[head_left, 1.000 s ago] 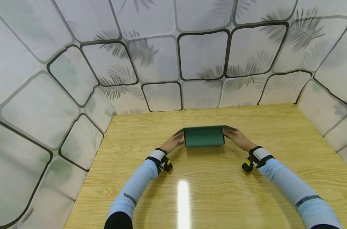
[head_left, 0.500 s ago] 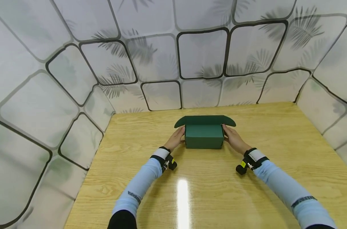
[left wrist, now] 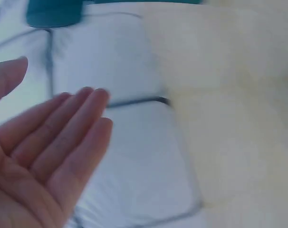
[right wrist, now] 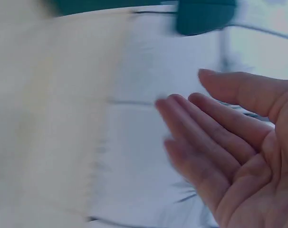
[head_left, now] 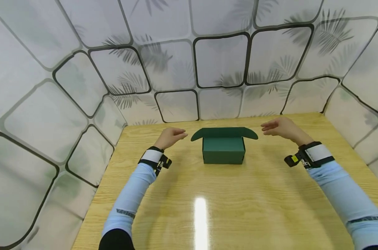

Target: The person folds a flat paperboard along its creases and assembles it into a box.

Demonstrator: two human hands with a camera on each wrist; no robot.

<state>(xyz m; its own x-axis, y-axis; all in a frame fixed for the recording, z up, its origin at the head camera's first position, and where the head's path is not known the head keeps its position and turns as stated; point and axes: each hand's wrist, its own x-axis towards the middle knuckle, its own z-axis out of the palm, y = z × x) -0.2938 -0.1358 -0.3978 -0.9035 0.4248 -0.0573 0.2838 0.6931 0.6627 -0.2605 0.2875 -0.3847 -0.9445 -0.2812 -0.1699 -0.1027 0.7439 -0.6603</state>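
A dark green cardboard box [head_left: 224,152] stands on the wooden table, its front flap [head_left: 224,132] raised at the back with rounded ears spreading out to both sides. To the left of the box my left hand [head_left: 171,137] hovers with nothing in it, fingers fairly straight. On the other side my right hand [head_left: 282,129] is also apart from the box and holds nothing. Both wrist views show a bare palm with extended fingers, and a blurred green ear [left wrist: 53,12] of the box appears at the top of the left one. What lies inside the box cannot be seen.
The light wooden table [head_left: 232,205] carries a bright glare streak near its front. Pale fabric walls [head_left: 220,62] with dark outlines and leaf prints enclose its back and sides. A small camera is strapped to each wrist.
Both hands gripped the box's sides before; now they have let go and moved outward. The flap, earlier tipped forward over the box, has swung up and back.
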